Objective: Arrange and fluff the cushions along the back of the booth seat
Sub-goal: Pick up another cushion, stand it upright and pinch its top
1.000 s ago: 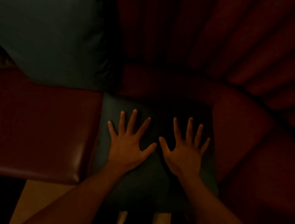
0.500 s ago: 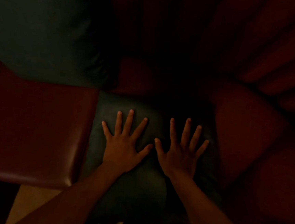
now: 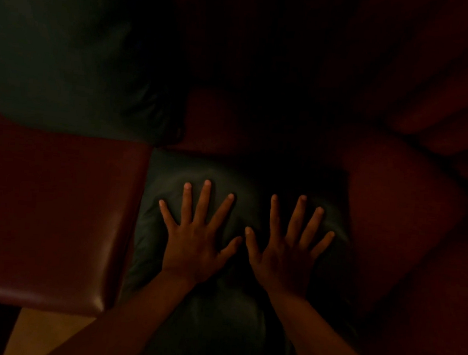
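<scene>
Both hands stay flat on the dark green cushion (image 3: 216,303), fingers spread, neither grip grasping anything. Left hand (image 3: 196,239) and right hand (image 3: 285,252) have barely shifted. The cushion lies just right of the red seat pad (image 3: 48,212).

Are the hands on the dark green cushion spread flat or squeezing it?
Spread flat. The left hand and right hand lie with straight, splayed fingers on the dark green leather cushion.
</scene>
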A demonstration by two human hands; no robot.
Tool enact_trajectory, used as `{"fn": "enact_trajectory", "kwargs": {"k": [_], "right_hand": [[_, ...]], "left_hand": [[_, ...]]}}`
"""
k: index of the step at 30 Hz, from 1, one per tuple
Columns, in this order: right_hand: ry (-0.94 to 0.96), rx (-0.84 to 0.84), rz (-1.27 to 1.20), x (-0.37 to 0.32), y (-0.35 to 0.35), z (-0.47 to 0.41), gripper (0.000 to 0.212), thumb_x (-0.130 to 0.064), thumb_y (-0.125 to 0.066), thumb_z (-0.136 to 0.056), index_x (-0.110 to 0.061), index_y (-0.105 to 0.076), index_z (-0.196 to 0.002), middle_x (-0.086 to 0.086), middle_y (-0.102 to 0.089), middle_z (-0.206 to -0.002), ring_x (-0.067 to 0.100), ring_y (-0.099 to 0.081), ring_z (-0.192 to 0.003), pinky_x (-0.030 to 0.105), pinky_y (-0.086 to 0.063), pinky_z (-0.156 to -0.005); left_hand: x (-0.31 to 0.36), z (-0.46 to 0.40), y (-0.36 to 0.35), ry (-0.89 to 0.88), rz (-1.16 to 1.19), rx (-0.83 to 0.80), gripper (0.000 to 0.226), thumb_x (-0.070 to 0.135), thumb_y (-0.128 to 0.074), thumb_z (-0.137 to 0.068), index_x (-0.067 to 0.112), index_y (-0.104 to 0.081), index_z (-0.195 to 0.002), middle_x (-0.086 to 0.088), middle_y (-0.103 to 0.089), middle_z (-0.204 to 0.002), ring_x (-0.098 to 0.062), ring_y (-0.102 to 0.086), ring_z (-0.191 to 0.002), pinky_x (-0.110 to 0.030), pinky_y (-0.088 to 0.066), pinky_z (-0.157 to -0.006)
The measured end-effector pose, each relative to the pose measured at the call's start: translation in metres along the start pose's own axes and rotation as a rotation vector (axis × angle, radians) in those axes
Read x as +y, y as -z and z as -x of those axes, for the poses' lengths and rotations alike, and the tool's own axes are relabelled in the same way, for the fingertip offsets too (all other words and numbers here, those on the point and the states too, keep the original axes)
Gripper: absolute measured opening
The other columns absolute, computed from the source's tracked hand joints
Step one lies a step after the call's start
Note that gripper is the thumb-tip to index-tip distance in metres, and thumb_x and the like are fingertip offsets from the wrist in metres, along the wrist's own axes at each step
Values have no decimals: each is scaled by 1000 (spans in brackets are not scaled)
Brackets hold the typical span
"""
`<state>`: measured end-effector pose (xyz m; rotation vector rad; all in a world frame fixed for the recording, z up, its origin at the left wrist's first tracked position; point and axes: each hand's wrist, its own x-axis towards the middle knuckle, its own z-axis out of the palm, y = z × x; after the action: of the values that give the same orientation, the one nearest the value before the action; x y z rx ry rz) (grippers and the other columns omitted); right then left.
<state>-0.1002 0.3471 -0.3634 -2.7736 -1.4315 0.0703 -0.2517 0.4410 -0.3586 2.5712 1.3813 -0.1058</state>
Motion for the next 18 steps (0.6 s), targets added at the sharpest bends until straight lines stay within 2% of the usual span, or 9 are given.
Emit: {"fn": "enact_trajectory", "kwargs": {"k": [10,15,17,18], "right_hand": [[-8,1,28,-1,-10,-7,81,-70,-42,-93,-32,-24,-161,18,-7,-170,48,-2,-154,77,-9,-113],[-1,-66,24,-2,1,-9,81,-74,-36,-92,-36,-20,-162,14,-6,-171,46,-1,-155,75,-6,-115],[-14,-99,7,-2,12,-7,77,-75,-30,-92,-39,-24,-160,12,-12,-170,45,-5,-155,74,-5,-116],[-31,-113,-19,-2,22,-11,75,-75,-26,-93,-40,-28,-159,11,-18,-169,44,-9,-154,74,-6,-116]], "left_hand": [[1,-7,-8,-4,-41,-8,84,80,-31,-88,40,-11,-159,-10,2,-169,-43,8,-153,-80,-4,-107],[-1,-7,4,-18,71,-23,79,81,-30,-88,47,-10,-157,-1,4,-170,-36,11,-154,-77,1,-112],[-9,-8,12,7,215,13,67,75,-29,-92,50,-24,-154,3,-7,-169,-29,2,-156,-70,1,-116],[-14,-11,16,61,303,65,61,70,-31,-93,47,-38,-149,2,-21,-166,-28,-13,-154,-66,-8,-117]]}}
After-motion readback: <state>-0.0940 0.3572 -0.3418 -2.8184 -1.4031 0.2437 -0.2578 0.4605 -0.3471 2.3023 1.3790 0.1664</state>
